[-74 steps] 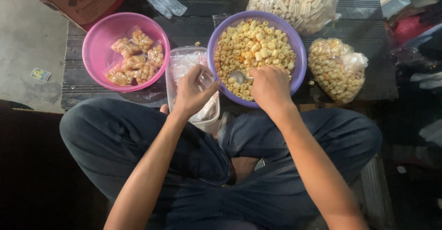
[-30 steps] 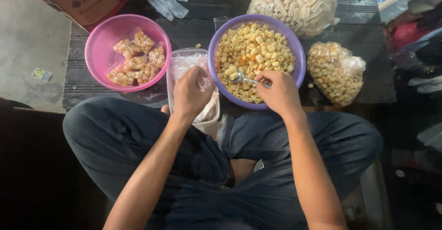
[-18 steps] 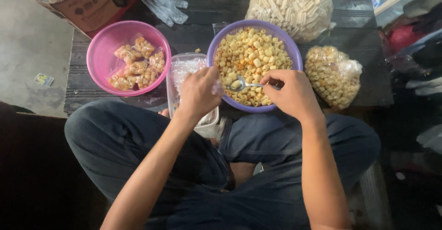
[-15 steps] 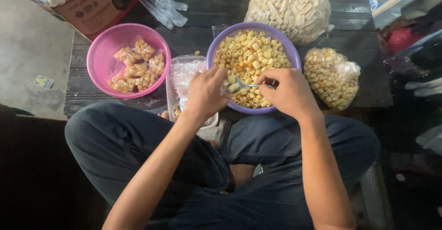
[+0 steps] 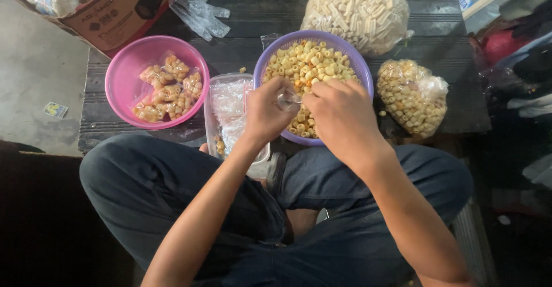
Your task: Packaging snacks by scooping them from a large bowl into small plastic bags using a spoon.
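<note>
While the right hand [image 5: 339,114] grips a spoon [image 5: 287,99] pointing left over the purple bowl [image 5: 361,63], the left hand [image 5: 267,112] — nearer — pinches a small clear bag [image 5: 230,112] just beside.

Two bowls, pink [image 5: 123,77] and purple [image 5: 362,68], two snack bags [image 5: 356,11] [image 5: 411,94], one cardboard box [image 5: 115,17]

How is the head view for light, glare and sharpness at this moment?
Head view: dim, uneven light; the purple bowl and pink bowl are lit, while the lower left and right edge fall into shadow. Mild glare on the clear plastic bag. Both hands look sharp enough; the spoon is indistinct.
</note>
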